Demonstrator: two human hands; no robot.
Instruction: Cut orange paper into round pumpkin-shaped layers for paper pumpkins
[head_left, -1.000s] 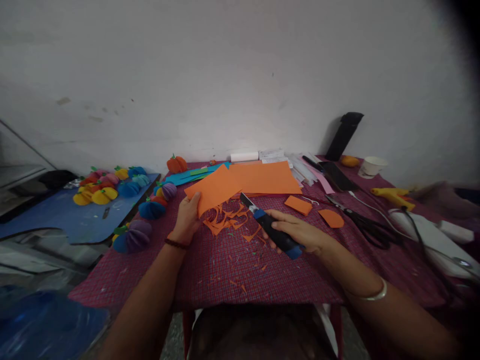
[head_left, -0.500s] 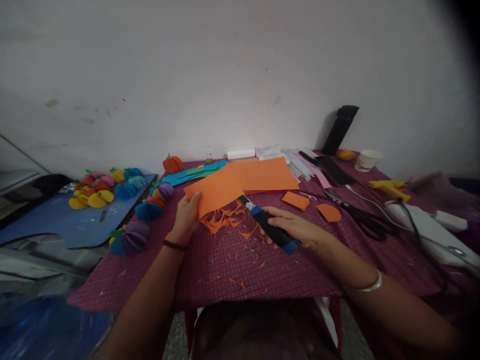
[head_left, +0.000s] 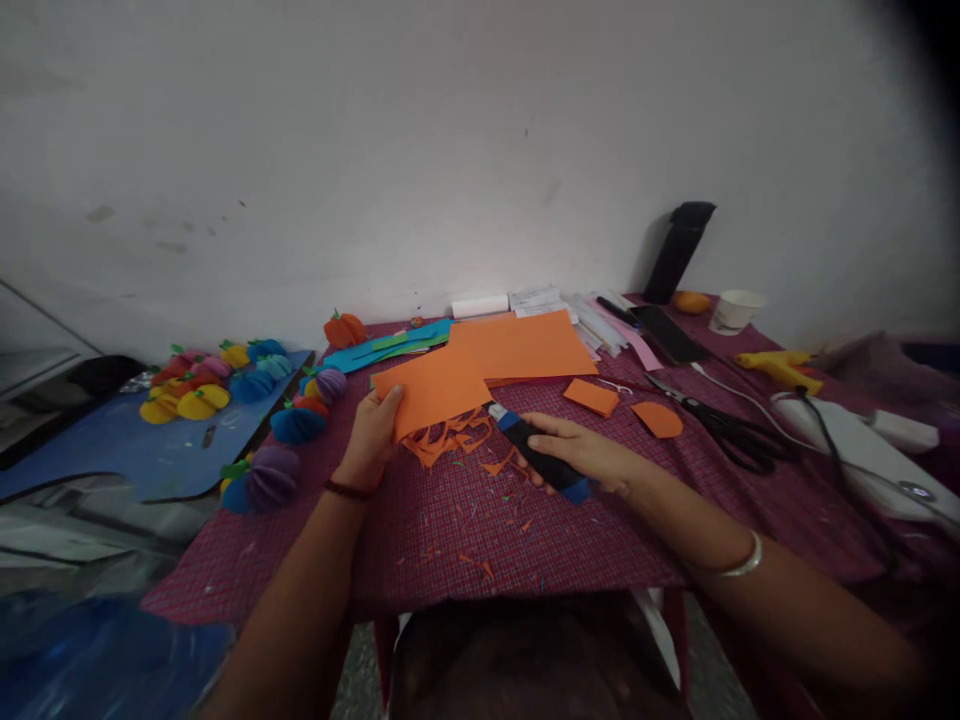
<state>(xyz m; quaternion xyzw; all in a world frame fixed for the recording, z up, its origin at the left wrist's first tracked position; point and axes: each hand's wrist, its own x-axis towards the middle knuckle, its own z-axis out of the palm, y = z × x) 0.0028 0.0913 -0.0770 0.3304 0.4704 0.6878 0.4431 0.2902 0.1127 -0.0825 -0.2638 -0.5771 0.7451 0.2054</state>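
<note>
My left hand (head_left: 372, 432) pinches the left edge of an orange paper sheet (head_left: 436, 388), thumb on top, holding it tilted above the cloth. In my right hand (head_left: 589, 452) is a black and blue utility knife (head_left: 555, 470), its tip pointing up and left at the sheet's lower right corner. Only a short bit of the blade shows there; whether it touches the paper I cannot tell. Curled orange paper scraps (head_left: 442, 440) lie beneath the sheet. Behind it rests a larger orange paper stack (head_left: 536, 345).
Right of the knife lie small orange cut pieces (head_left: 592, 397), black scissors (head_left: 731, 430), a phone (head_left: 667, 335) and a yellow glue gun (head_left: 780, 370). A paper cup (head_left: 737, 312) stands farther back. Paper pumpkins (head_left: 274, 478) sit along the left, several on a blue board (head_left: 142, 440).
The knife has shifted slightly left and up, and less of its blade shows beside the sheet. My left hand keeps its hold on the paper. The view has moved a little.
</note>
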